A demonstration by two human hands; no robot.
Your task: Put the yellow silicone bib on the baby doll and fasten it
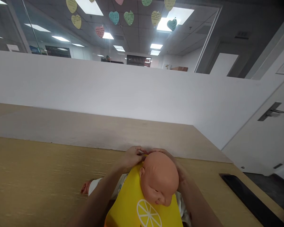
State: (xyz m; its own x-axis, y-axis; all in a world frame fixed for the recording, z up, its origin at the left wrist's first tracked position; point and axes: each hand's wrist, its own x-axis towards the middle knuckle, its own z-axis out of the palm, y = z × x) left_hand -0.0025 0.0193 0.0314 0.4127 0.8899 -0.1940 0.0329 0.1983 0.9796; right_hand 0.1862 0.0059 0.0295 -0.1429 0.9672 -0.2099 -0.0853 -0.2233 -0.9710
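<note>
A bald baby doll (159, 176) sits in front of me at the bottom middle, its head tilted down to the right. A yellow bib (127, 197) with a white citrus-slice print hangs over its chest. At the back of the doll's neck, my left hand (133, 156) is closed, its fingers pinching the bib's neck edge. My right hand (162, 151) curls round behind the doll's head, fingertips meeting the left ones at the bib's neck band; most of its fingers are hidden by the head. One doll hand (85, 188) in a white sleeve sticks out at left.
The doll is at a wooden table (49, 170), with a paler raised board (90, 129) along the back. A long black flat object (248, 197) lies at the right edge. Behind are a white wall (109, 85), glass with heart-shaped notes, and a door handle (269, 111) at right.
</note>
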